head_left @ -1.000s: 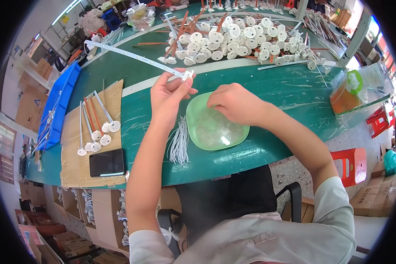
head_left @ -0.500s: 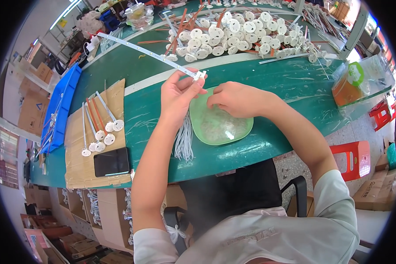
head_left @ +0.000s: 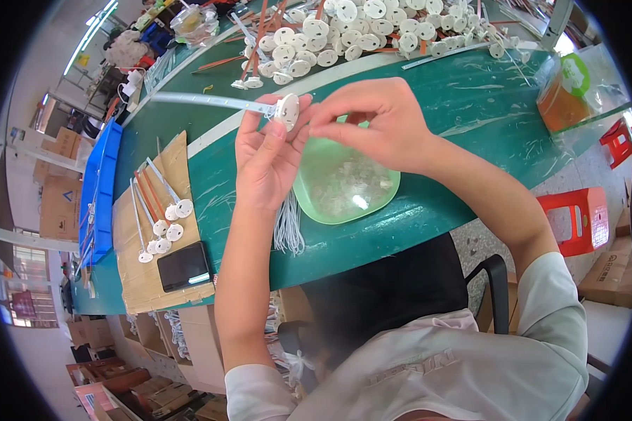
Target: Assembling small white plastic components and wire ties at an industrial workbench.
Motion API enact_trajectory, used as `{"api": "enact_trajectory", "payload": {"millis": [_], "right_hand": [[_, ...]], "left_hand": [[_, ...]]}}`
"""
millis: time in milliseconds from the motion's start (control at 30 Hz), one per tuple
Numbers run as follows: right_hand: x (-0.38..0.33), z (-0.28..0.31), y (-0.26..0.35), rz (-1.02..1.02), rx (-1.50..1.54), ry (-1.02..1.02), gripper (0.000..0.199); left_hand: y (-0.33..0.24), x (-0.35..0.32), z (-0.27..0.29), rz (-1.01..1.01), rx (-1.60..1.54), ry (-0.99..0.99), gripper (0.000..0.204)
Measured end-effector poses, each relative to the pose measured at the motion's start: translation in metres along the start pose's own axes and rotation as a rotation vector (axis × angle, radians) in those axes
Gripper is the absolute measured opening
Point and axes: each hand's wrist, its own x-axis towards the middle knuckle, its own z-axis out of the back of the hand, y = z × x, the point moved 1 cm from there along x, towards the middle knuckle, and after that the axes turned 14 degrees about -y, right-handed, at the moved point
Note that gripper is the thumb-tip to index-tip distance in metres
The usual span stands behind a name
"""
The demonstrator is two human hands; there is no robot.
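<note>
My left hand [head_left: 265, 158] grips a white round disc [head_left: 286, 112] by its edge, thumb in front. A long white LED strip [head_left: 211, 102] runs from the disc out to the left, its far end blurred. Close beside the disc, my right hand [head_left: 379, 119] has thumb and forefinger pinched together; whatever is between them is too small to make out. Below both hands sits a light green bowl [head_left: 344, 214] with small clear pieces [head_left: 340, 182] inside. A bundle of thin white wires [head_left: 288, 228] lies left of the bowl.
Many white discs with strips [head_left: 351, 35] are heaped at the back. At left, a cardboard sheet [head_left: 137, 281] bears several disc-and-strip pieces [head_left: 163, 229] and a black phone [head_left: 184, 266], beside a blue tray [head_left: 100, 189]. A clear container [head_left: 576, 91] and red stool [head_left: 576, 217] are at right.
The disc has turned so its round face shows, and the strip now points more level to the left. My right hand has risen out of the bowl to beside the disc.
</note>
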Motion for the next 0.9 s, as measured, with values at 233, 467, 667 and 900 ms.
{"api": "enact_trajectory", "payload": {"millis": [233,467,667,900], "right_hand": [[-0.008,-0.009,-0.010,0.043,0.026,-0.148,0.008],[-0.009,-0.008,-0.012,0.354,-0.136,-0.150,0.008],[-0.011,-0.009,-0.012,0.506,-0.294,-0.169,0.011],[-0.001,0.002,-0.008,0.511,-0.127,0.055,0.018]], "left_hand": [[0.007,-0.006,-0.003,0.006,-0.017,0.006,0.054],[0.006,-0.006,-0.006,-0.004,-0.007,0.021,0.053],[0.005,-0.006,-0.007,-0.122,0.293,0.005,0.049],[-0.003,-0.007,-0.001,-0.002,0.133,0.075,0.046]]}}
